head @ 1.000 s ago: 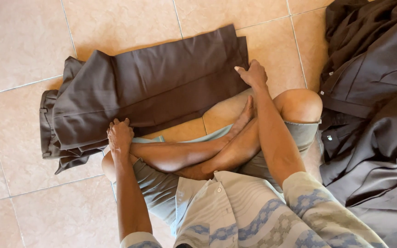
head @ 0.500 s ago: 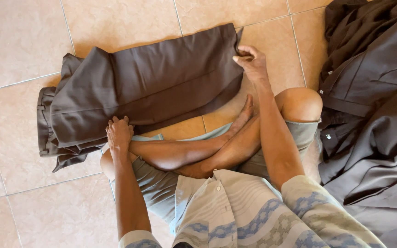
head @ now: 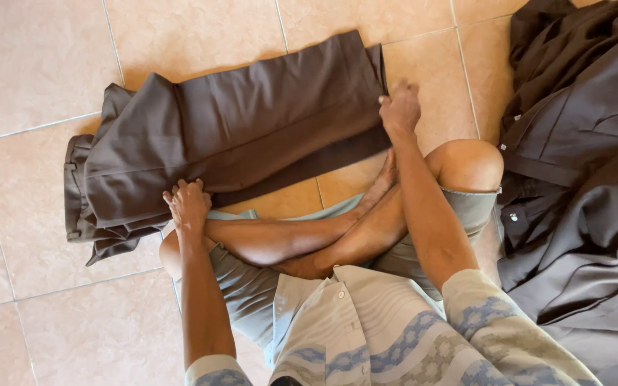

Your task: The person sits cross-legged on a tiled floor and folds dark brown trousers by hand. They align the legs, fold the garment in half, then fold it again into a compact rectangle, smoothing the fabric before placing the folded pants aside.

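I sit cross-legged on the tiled floor, my patterned shirt nearest the camera and my bare shins folded over each other just beyond it. Everything else I place against the folded dark brown trousers that lie across the tiles in front of my legs.

My left hand sits at the near edge of the trousers, toward their bunched left end — fingers curled and pinching the cloth at the hem of the fold, so the grip is closed on fabric. My right hand is at the right end of the trousers, by the near corner, closed into a fist around the edge of the cloth there; that corner looks drawn tight under it.

The trousers themselves lie flat and folded lengthwise, running slightly uphill from left to right, with the waistband end crumpled in a thicker wad at the far left. My right knee stands just to the right of their near corner.

Farther right of the trousers, well apart from them, a pile of dark clothes spreads over the floor — one piece showing a small button.
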